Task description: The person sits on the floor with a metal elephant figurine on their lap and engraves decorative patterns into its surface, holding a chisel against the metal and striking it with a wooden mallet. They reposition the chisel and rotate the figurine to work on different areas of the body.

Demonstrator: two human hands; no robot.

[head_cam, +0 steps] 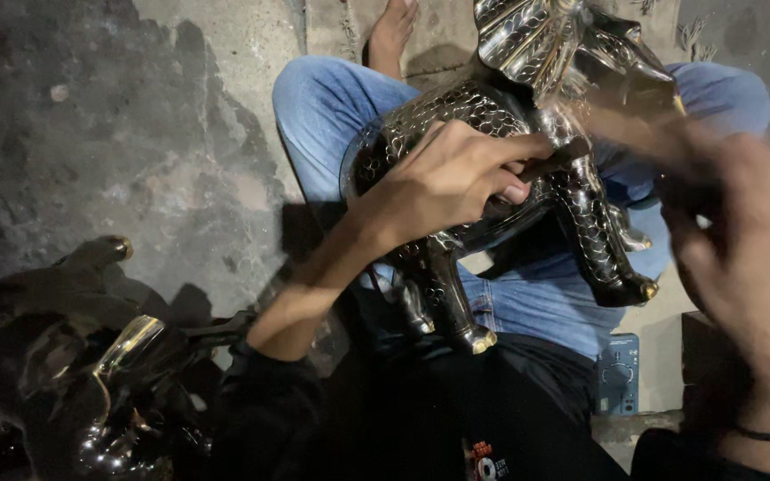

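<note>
Blurred with motion at the lower right edge, our right hand (741, 258) sits closest to the camera, a thin dark band around its wrist. It appears to close around the end of a slim dark tool (550, 165) that runs leftward to the figure, though the smear keeps us from telling how firm that hold is. Our left hand (452, 178) is sharp by contrast: its fingers are curled and pressed against the flank of the shiny, dark metal elephant figurine with its hammered scale pattern and brass-coloured feet (456, 134), steadying it and guiding the tool's tip with the thumb. We hold the figurine across our lap, on the blue jeans (331, 107), legs pointing down toward us and its broad polished ear (528, 36) at the top of the view.

We judge the step in hand to be working the surface of the elephant's side with the tool, one hand bracing while the other drives. The next move seems to call for a steady brace and short, controlled strokes, so the tip does not skid over the polished metal.

Beside us on the stained concrete floor (135, 134), another dark glossy metal piece with brass trim (91, 374) lies at lower left. A bare foot (392, 36) shows beyond the knee.
</note>
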